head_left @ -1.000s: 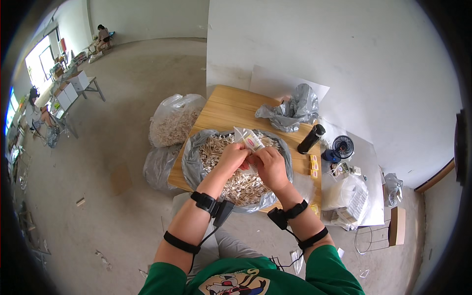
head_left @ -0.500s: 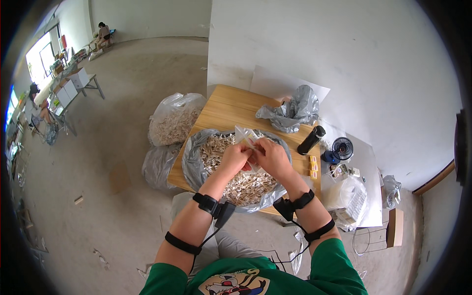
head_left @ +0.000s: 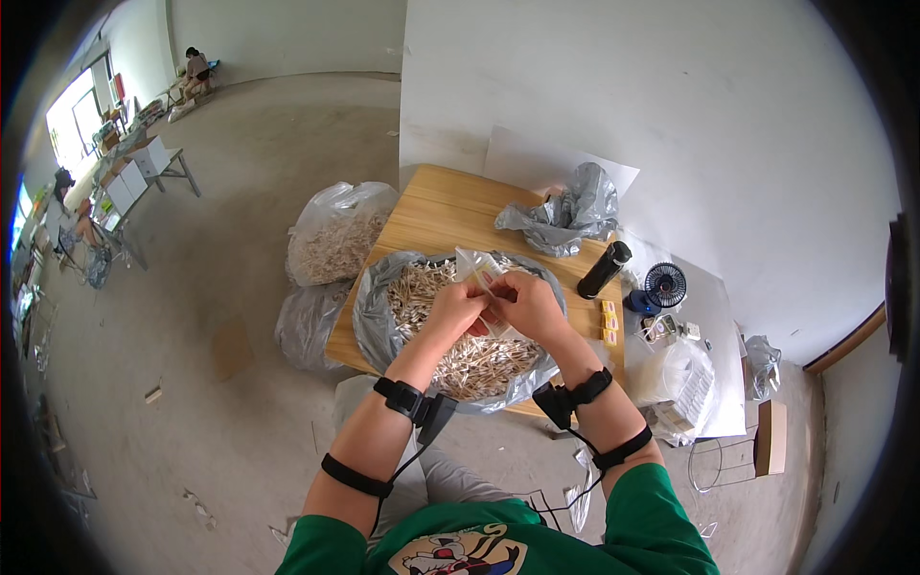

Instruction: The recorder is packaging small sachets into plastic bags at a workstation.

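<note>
Clear packet (head_left: pixel 474 264) in 2 hands (head_left: pixel 458 309) above swabs (head_left: pixel 479 370)

Grey liner (head_left: pixel 374 318), off-white swabs (head_left: pixel 479 370), green cartoon-print shirt (head_left: pixel 458 518), black bottle (head_left: pixel 604 270).

At frame centre I have sticks (head_left: pixel 479 372) in a bag (head_left: pixel 374 316) on the table (head_left: pixel 446 206); right of the bag, a bottle (head_left: pixel 604 270), then a fan (head_left: pixel 665 285); left, a sack (head_left: pixel 337 230).

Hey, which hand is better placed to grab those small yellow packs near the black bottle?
Likely your right hand: the yellow packs lie on its side of the table, nearer to it than to your left hand. Both hands hold the clear bag, so the right must first let go.
</note>
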`<action>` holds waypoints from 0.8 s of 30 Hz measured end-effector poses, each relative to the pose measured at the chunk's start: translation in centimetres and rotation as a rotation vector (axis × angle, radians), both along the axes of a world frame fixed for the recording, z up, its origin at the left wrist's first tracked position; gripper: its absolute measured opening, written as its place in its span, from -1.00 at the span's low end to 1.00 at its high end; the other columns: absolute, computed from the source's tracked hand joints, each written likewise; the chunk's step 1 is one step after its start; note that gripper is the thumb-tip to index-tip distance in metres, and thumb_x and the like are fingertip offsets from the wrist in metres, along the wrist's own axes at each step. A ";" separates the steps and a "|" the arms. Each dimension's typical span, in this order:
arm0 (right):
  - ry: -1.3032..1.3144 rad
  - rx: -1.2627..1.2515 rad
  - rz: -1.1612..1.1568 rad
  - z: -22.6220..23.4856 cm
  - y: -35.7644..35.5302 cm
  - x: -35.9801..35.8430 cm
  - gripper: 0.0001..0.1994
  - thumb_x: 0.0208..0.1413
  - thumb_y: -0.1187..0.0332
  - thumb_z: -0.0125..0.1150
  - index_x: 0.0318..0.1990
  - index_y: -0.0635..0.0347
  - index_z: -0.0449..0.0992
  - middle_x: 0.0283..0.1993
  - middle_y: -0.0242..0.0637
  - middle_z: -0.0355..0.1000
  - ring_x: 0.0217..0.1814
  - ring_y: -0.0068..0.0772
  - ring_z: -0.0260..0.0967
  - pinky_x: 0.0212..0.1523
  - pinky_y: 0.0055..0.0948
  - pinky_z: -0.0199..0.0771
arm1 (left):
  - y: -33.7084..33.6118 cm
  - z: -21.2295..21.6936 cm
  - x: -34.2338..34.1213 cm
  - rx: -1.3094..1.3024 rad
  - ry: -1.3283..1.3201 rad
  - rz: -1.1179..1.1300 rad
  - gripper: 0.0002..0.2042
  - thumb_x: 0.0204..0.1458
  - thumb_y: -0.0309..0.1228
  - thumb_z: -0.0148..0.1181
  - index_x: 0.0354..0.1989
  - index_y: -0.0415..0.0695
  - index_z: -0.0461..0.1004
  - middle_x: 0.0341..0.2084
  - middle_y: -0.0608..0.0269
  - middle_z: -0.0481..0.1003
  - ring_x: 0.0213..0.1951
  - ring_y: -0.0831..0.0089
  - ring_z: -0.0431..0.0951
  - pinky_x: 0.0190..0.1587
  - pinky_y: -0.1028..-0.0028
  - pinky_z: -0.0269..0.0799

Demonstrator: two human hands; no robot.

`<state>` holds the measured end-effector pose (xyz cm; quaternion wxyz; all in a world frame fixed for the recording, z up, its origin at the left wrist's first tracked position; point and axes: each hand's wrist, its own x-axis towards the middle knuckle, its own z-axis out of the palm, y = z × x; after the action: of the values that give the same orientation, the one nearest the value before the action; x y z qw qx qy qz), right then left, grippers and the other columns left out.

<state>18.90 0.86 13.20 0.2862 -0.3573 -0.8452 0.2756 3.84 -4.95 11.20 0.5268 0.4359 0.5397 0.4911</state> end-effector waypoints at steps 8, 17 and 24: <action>0.053 0.002 0.001 0.1 -0.3 0.0 -0.80 -0.17 0.45 0.22 -0.31 0.29 0.52 -0.39 -0.08 0.50 -0.34 -0.15 0.49 -0.30 -0.35 0.45 | -0.1 -0.2 0.0 -0.009 -0.027 -0.017 -0.80 0.10 -0.39 0.01 -0.31 -0.29 0.48 -0.56 0.17 0.54 -0.66 0.52 0.50 -0.63 0.61 0.42; -0.061 0.263 -0.019 -0.2 -0.3 -0.8 -0.84 -0.10 0.41 0.13 -0.34 0.28 0.48 -0.36 -0.07 0.46 -0.31 0.02 0.42 -0.30 -0.18 0.43 | 0.1 -0.2 0.5 0.018 0.038 0.018 -0.80 0.09 -0.39 0.01 -0.40 -0.26 0.49 -0.62 0.22 0.51 -0.69 0.54 0.48 -0.64 0.62 0.38; -0.145 0.392 -0.011 -0.5 -0.4 -1.6 -0.89 -0.04 0.41 0.11 -0.41 0.26 0.37 -0.42 -0.02 0.41 -0.36 0.05 0.40 -0.38 -0.12 0.42 | 0.2 -1.2 0.6 0.137 -0.014 0.164 -0.85 0.02 -0.45 0.03 -0.49 -0.25 0.47 -0.70 0.26 0.46 -0.74 0.61 0.35 -0.69 0.61 0.22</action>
<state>17.34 0.49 12.74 0.2900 -0.3185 -0.8991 0.0777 4.45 -4.72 9.98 0.4575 0.4218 0.5352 0.5712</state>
